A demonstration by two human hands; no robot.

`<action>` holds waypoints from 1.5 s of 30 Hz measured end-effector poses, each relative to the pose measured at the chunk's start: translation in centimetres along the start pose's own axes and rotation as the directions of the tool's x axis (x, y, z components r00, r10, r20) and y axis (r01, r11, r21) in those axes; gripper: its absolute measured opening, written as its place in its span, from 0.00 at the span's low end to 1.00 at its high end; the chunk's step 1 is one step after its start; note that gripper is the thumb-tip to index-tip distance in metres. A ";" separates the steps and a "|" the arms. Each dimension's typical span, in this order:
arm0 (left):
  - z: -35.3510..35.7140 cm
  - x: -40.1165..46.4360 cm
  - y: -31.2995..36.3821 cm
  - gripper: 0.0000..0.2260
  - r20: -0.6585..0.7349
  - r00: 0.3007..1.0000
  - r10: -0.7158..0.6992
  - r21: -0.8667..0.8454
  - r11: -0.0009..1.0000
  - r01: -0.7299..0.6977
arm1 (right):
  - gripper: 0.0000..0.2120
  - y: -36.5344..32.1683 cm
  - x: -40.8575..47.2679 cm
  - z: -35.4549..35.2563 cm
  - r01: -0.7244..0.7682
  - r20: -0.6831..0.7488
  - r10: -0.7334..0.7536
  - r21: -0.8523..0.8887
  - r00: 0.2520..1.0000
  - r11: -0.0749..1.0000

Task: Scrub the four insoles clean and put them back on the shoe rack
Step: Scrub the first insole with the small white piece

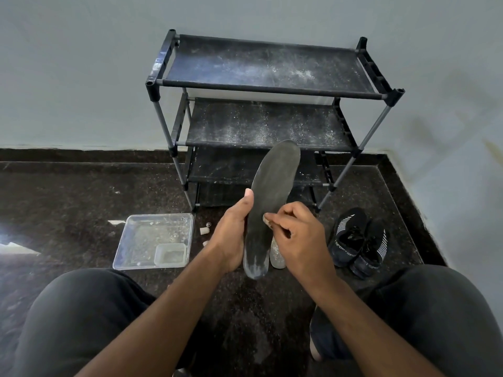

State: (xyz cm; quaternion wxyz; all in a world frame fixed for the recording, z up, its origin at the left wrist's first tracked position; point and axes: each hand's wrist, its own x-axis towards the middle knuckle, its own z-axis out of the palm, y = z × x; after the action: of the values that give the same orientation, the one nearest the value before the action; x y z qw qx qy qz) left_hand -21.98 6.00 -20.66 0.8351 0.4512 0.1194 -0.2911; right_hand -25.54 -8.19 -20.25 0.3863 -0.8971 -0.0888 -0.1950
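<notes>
- Dark speckled floor [81,191], grey wall, dusty shoe rack [269,85] ahead.
- Left hand [231,229] grips insole [272,197] by its edge, long axis running away toward the rack.
- Right hand [294,235] pinches a small scrubber against the mid-sole, nearer the heel.

- Insole [272,202]: dark grey, whitish smears at heel.
- Shoe rack [261,85]: black shelves speckled white, grey poles.
- Shoes [356,243]: black, white stripes and lettering.
- Tray [155,240]: clear plastic.
- Floor [81,191]: black, speckled.
- Wall [81,77]: pale grey-blue.
</notes>
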 end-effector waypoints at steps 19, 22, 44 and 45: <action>0.4 -0.2 -0.3 0.32 -0.021 0.999 0.024 0.058 0.998 -0.023 | 0.05 0.7 0.4 -0.4 0.061 0.170 -0.047 -0.074 0.984 0.995; -0.2 -0.1 0.1 0.35 -0.015 1.000 0.018 0.016 1.000 -0.018 | 0.06 -0.1 -0.3 0.3 0.030 0.222 -0.029 0.001 0.975 1.000; 0.1 0.5 -0.3 0.35 0.013 1.000 0.003 -0.046 0.999 -0.003 | 0.03 0.4 0.8 -1.0 -0.003 -0.054 -0.003 -0.109 0.999 0.994; 0.2 0.6 -0.5 0.35 0.029 1.000 0.002 -0.045 0.999 -0.001 | 0.04 0.4 1.0 -1.2 -0.016 -0.076 0.007 -0.119 0.997 0.993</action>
State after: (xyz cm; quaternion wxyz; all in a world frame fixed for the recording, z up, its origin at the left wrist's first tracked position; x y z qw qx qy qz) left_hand -21.85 5.37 -21.17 0.8468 0.4283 0.1136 -0.2943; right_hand -24.83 -9.33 -19.36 0.3362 -0.9111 -0.0574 -0.2316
